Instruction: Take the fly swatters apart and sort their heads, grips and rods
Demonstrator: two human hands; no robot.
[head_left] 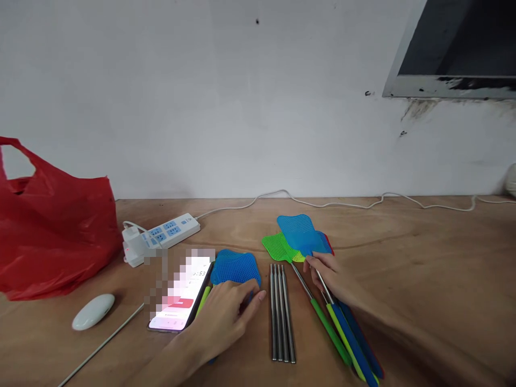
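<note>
My left hand (226, 309) is closed over the lower edge of a blue fly swatter (237, 266), with the thumb and index finger near its right side. Most of that swatter's shaft is hidden under the hand. On the right, my right hand (328, 274) pinches a second blue fly swatter (298, 230) at its neck. This one lies over a green fly swatter (278, 247) and others with yellow, blue and red parts, their long handles pointing toward me. Between my hands several steel rods (282, 317) lie side by side.
Left of my left hand lies a lit phone (185, 295), partly blurred out. A power strip (177, 231) with a plugged-in charger, a white oval case (93, 312) and a red plastic bag (56, 231) are farther left. A white cable (334, 204) runs along the wall.
</note>
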